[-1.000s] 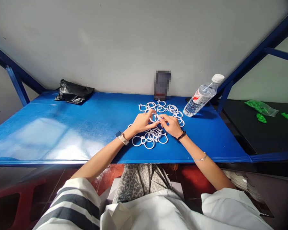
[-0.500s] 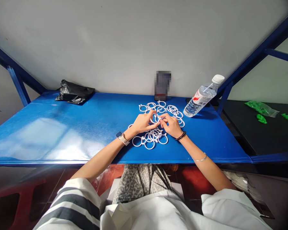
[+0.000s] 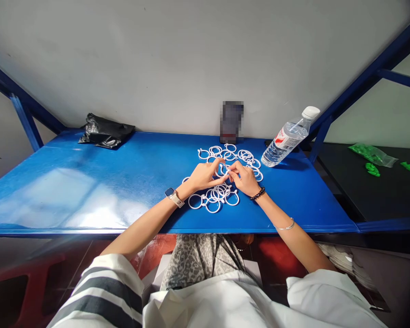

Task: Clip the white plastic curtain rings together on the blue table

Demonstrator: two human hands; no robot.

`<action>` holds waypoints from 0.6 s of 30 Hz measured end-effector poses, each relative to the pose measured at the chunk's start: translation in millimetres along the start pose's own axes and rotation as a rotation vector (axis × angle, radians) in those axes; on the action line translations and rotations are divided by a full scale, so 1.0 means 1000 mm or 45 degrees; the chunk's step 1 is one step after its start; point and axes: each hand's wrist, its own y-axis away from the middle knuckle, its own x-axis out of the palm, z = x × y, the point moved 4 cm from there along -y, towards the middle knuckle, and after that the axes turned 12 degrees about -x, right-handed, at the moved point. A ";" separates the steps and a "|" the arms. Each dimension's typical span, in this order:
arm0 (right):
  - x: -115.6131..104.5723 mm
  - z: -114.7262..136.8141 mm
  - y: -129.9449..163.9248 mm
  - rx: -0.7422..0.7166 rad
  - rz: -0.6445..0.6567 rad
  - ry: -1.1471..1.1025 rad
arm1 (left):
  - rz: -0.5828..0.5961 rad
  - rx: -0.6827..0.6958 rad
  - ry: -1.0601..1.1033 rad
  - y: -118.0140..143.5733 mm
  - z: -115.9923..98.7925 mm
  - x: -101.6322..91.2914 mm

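Observation:
A white curtain ring (image 3: 218, 173) is held up between my two hands. My left hand (image 3: 204, 176), with a watch at its wrist, curves thumb and finger around the ring's left side. My right hand (image 3: 244, 179), with a dark bead bracelet at the wrist, pinches the ring's right side near its small joint; the fingertips hide the detail there. A heap of white rings (image 3: 213, 208) lies nearer my body, partly under my left hand. Behind my hands, further white rings (image 3: 246, 156) lie in an overlapping cluster on the blue table.
The blue table (image 3: 150, 159) meets a grey wall behind. A water bottle (image 3: 283, 145) stands right of the rings, and a phone (image 3: 231, 122) leans against the wall. A black plastic bag (image 3: 105, 132) lies back left. Green pieces (image 3: 372, 154) in a clear bag rest on a dark table at right.
My right fingers have shifted slightly and bent more at the held ring, which has turned a little. The arms and the other rings stay where they were.

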 end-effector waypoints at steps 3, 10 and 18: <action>0.000 -0.001 0.000 0.003 0.008 0.000 | 0.005 -0.003 0.000 0.000 0.000 0.000; 0.000 -0.001 0.001 0.018 0.010 -0.003 | 0.011 -0.004 0.012 0.000 0.000 0.000; -0.004 0.003 0.000 -0.034 -0.081 0.105 | 0.011 -0.049 0.050 0.000 0.001 -0.001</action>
